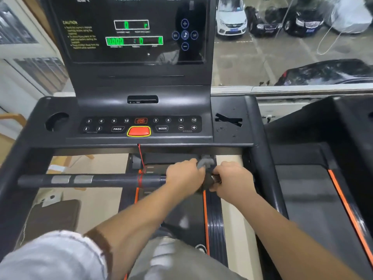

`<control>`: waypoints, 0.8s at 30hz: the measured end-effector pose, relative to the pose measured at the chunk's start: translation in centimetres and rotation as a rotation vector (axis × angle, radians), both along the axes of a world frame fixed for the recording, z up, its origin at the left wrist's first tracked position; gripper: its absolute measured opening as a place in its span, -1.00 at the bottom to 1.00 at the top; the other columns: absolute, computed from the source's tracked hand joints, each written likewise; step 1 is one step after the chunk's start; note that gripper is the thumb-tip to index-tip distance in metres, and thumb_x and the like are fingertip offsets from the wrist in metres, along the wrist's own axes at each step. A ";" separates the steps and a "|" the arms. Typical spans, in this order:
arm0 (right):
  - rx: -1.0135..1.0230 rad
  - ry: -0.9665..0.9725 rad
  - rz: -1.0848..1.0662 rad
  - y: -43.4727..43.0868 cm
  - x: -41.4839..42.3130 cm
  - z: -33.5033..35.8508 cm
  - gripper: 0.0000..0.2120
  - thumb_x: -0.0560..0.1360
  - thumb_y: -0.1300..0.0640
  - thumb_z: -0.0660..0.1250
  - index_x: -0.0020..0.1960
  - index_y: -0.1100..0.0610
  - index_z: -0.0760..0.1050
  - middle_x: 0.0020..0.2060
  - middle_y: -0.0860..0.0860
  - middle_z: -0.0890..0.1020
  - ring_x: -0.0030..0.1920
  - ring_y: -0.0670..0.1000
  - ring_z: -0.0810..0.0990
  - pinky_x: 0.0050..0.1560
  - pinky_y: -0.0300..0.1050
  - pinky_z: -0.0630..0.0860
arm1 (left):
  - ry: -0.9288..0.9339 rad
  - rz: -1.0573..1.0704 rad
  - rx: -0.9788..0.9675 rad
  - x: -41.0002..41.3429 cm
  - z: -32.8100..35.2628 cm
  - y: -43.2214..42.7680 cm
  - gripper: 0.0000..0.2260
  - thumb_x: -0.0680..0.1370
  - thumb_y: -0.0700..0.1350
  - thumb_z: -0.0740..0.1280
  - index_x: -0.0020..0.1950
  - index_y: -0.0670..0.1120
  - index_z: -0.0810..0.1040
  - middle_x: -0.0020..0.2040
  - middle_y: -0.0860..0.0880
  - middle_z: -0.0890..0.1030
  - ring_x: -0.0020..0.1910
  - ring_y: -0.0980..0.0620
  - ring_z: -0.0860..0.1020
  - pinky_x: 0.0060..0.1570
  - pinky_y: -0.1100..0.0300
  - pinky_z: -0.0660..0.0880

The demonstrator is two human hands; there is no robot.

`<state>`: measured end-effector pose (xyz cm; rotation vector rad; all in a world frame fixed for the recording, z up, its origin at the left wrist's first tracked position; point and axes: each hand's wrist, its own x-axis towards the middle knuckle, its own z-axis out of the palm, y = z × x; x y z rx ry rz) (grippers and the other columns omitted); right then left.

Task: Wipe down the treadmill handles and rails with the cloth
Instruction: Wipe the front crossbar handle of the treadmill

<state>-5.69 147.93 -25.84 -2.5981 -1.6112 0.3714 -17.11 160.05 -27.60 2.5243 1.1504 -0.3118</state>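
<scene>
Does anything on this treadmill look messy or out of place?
Droplets or specks dot the console's right tray, as if unwiped. The red cord hanging below the stop button is wound round the handlebar, left of the left hand, which grips the cloth.

Soft, even daylight from the window [282, 57] ahead and to the right; shadows faint. Glossy console screen [121, 55] carries a dim reflection; green digits [134, 40] smeared. Left hand [184, 173], right hand [232, 178] and cloth [204, 162] slightly motion-blurred. Straight edges bow toward frame corners.
</scene>
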 end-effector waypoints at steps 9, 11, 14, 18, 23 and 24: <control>0.037 0.015 0.014 0.0 0.4 -0.3 -0.89 0.35 0.05 0.38 -0.13 0.00 0.55 -0.15 -0.06 0.54 -0.02 0.06 0.55 -0.27 -0.13 0.23 | -0.157 -0.229 0.182 -3.2 -0.7 -1.6 -0.60 0.46 0.09 0.31 0.27 0.01 0.49 0.16 -0.01 0.58 0.11 -0.16 0.57 0.13 0.00 0.46; 0.023 0.026 0.013 0.0 0.4 -0.3 -0.85 0.36 -0.01 0.42 -0.11 0.00 0.54 -0.15 -0.07 0.53 -0.02 0.05 0.53 -0.25 -0.12 0.24 | -0.047 -0.032 -0.062 0.3 0.6 0.8 -0.58 0.62 0.22 0.06 0.21 0.03 0.57 0.17 -0.06 0.66 0.15 -0.18 0.59 0.10 0.00 0.47; -0.024 0.028 0.011 0.1 0.2 0.0 -0.76 0.42 -0.15 0.42 -0.04 -0.03 0.54 -0.10 -0.10 0.52 0.02 0.01 0.49 -0.21 -0.10 0.25 | 0.100 -0.007 -0.318 2.1 2.0 1.7 -0.34 0.60 0.42 -0.07 0.21 0.01 0.62 0.22 -0.08 0.66 0.21 -0.16 0.57 0.16 -0.01 0.47; -0.021 0.042 -0.029 0.0 0.0 0.3 -0.86 0.43 -0.02 0.36 -0.02 -0.05 0.56 -0.08 -0.09 0.52 0.07 0.01 0.49 -0.20 -0.13 0.26 | -0.089 -0.128 -0.066 -1.2 1.7 0.0 -0.51 0.55 0.48 0.07 0.06 0.12 0.50 0.05 0.05 0.65 0.07 -0.08 0.58 -0.03 0.03 0.46; -0.012 0.043 -0.059 0.0 -0.1 0.4 -0.83 0.39 -0.03 0.41 -0.03 -0.04 0.61 -0.06 -0.08 0.56 0.07 0.02 0.51 -0.19 -0.15 0.31 | -0.452 -0.209 0.160 -7.0 -1.0 -3.3 -0.70 0.28 -0.22 0.37 -0.03 -0.02 0.44 -0.05 0.04 0.46 -0.07 -0.10 0.46 -0.09 0.05 0.45; -0.015 0.053 -0.072 0.0 -0.1 0.5 -0.86 0.40 -0.02 0.39 -0.05 -0.04 0.60 -0.07 -0.08 0.56 0.06 0.02 0.51 -0.18 -0.15 0.33 | -0.454 -0.176 0.132 -7.9 -0.7 -4.1 -0.67 0.26 -0.26 0.34 -0.03 -0.02 0.43 -0.05 0.05 0.45 -0.08 -0.07 0.45 -0.12 0.05 0.47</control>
